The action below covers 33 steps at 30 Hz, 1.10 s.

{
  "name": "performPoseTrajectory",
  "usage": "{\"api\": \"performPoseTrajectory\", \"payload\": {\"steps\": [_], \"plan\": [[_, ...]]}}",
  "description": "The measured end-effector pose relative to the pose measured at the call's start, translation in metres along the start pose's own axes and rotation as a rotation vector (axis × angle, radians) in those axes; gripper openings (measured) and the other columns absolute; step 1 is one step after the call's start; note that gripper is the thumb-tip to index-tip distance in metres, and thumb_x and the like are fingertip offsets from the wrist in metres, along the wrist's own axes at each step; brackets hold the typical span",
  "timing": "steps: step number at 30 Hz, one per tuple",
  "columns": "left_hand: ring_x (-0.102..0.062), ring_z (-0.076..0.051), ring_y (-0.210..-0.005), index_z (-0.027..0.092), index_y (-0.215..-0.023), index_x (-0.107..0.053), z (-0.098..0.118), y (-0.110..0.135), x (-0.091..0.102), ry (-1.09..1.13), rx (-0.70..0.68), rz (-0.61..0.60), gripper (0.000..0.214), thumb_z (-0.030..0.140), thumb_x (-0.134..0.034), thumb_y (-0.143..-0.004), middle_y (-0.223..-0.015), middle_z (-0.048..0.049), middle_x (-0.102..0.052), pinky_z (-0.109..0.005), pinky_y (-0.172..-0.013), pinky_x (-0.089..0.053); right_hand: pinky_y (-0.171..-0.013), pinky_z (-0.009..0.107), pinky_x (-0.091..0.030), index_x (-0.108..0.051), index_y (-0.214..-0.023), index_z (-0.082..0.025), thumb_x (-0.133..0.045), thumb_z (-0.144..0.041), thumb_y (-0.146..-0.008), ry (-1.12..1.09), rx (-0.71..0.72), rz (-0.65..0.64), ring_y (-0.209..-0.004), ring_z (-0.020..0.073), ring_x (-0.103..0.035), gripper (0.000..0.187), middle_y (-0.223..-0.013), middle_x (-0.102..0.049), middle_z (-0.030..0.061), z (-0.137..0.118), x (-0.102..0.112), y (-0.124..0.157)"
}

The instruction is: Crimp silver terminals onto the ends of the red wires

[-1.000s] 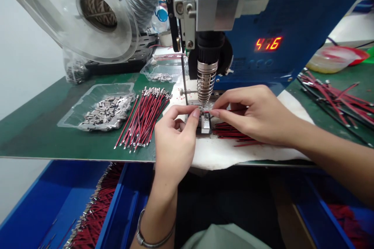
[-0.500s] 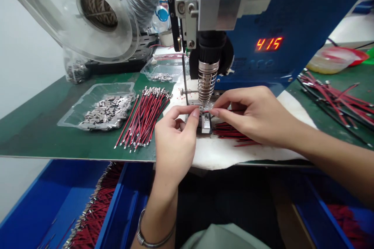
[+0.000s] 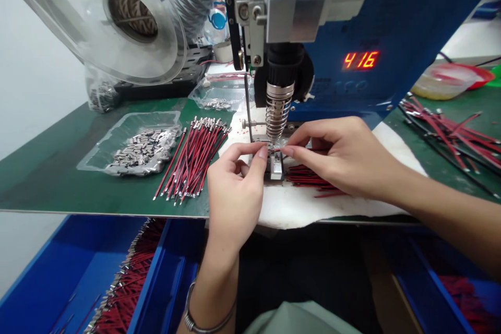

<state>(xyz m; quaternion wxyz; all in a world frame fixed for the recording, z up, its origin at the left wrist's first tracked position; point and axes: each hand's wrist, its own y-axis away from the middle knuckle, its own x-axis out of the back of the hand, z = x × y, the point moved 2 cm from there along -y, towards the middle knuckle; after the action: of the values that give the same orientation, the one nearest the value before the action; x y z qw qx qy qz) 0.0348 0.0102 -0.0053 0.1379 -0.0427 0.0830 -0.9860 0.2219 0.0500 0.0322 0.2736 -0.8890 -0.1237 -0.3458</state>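
Note:
My left hand (image 3: 235,188) and my right hand (image 3: 340,154) meet in pinches at a small metal fixture (image 3: 276,168) under the hot-air nozzle (image 3: 277,109) of a blue machine (image 3: 391,15). Both pinch something tiny at the fixture's top; I cannot make out what it is. Under my right hand lies a heap of red and black wires (image 3: 309,176) on a white pad (image 3: 289,203). To the left lie a bundle of red and black wires with metal ends (image 3: 193,156) and a clear bag of small metal sleeves (image 3: 143,148).
A clear plastic reel (image 3: 117,15) stands at the back left. The machine's red display (image 3: 360,60) reads 416. More wires (image 3: 450,133) lie on the green mat at right. Blue bins (image 3: 78,276) below the table edge hold finished wires (image 3: 125,284).
The hands have stayed in place at the fixture. The display went from 416 to 415 and back to 416. The view shifted slightly.

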Motion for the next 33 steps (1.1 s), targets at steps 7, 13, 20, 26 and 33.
{"api": "performPoseTrajectory", "payload": {"steps": [7,13,20,26,33], "plan": [[-0.058,-0.014,-0.058,0.020,-0.095,-0.086,-0.0020,-0.0008,-0.0006,-0.009,-0.004,0.001,0.015,0.034,-0.084,-0.093,-0.057,0.0033,-0.050,-0.022,-0.055,-0.045,-0.053,0.033,-0.035,-0.080,-0.081,-0.021,-0.075,-0.031,-0.099,-0.033,-0.015,0.002,-0.044,0.0130,-0.041,0.021,-0.050,-0.058,-0.0043,0.0001,-0.0011,0.0000],[-0.057,-0.014,-0.058,0.020,-0.094,-0.087,-0.0028,-0.0010,-0.0009,-0.005,-0.006,0.003,0.014,0.034,-0.084,-0.093,-0.057,0.0040,-0.047,-0.021,-0.055,-0.046,-0.051,0.033,-0.032,-0.080,-0.080,-0.021,-0.075,-0.029,-0.098,-0.052,-0.019,0.011,-0.043,0.0124,-0.039,0.020,-0.049,-0.058,-0.0047,-0.0001,-0.0013,-0.0003],[-0.057,-0.014,-0.058,0.020,-0.094,-0.087,-0.0025,0.0003,0.0000,0.000,-0.018,0.003,0.015,0.035,-0.085,-0.092,-0.057,0.0028,-0.051,-0.021,-0.056,-0.047,-0.050,0.032,-0.031,-0.080,-0.079,-0.021,-0.076,-0.027,-0.097,-0.061,-0.016,0.020,-0.043,0.0121,-0.041,0.019,-0.051,-0.060,-0.0045,-0.0007,-0.0019,-0.0017],[-0.056,-0.013,-0.058,0.020,-0.095,-0.086,-0.0036,-0.0015,-0.0011,-0.003,-0.017,-0.006,0.015,0.035,-0.085,-0.092,-0.058,0.0035,-0.049,-0.021,-0.054,-0.045,-0.050,0.032,-0.033,-0.081,-0.080,-0.021,-0.076,-0.025,-0.097,-0.051,-0.009,0.022,-0.043,0.0117,-0.040,0.019,-0.051,-0.059,-0.0047,0.0001,-0.0024,-0.0002],[-0.056,-0.013,-0.057,0.020,-0.095,-0.086,-0.0036,-0.0017,0.0000,-0.008,-0.014,-0.008,0.014,0.034,-0.083,-0.093,-0.057,0.0037,-0.049,-0.021,-0.054,-0.045,-0.055,0.032,-0.039,-0.081,-0.080,-0.022,-0.076,-0.024,-0.097,-0.042,-0.002,0.028,-0.042,0.0118,-0.039,0.018,-0.051,-0.060,-0.0055,0.0012,-0.0029,0.0001]]}}
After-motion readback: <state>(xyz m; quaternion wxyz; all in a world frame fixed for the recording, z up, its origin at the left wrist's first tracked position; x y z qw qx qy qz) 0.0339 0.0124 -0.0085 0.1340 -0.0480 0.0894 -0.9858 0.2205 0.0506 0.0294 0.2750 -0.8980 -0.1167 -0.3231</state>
